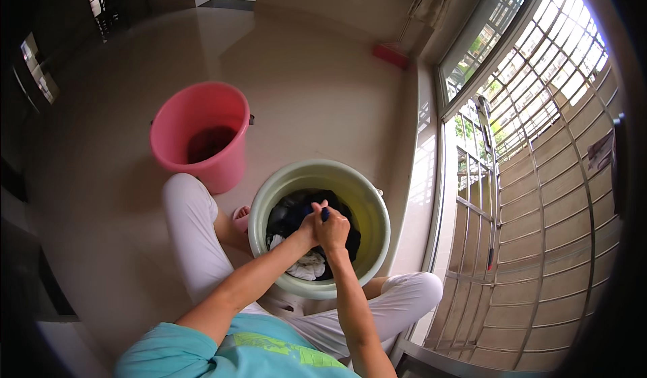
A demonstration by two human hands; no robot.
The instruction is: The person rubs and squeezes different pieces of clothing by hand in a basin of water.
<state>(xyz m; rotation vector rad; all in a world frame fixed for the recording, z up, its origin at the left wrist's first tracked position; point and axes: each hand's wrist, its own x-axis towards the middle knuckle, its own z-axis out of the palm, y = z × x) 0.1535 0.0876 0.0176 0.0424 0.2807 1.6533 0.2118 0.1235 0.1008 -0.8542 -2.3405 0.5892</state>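
Both of my hands meet over a pale green bucket (376,231) that stands between my knees. My right hand (335,232) is clenched around dark blue cloth (325,214), a bit of which pokes out by the thumb. Pressed against it, my left hand (309,229) also grips this cloth, though most of the fingers are hidden. Below them in the bucket lie black garments (285,216), bunched up and wet-looking. A crumpled white cloth (308,268) rests at the near side, partly under my forearms.
A pink bucket (232,155) stands ahead on the left with a dark item (210,143) at its bottom. Tiled floor (293,100) surrounds both buckets. To the right are a raised sill (422,171) and a window with a metal grille (541,176). A red dustpan-like object (390,56) sits by the far wall.
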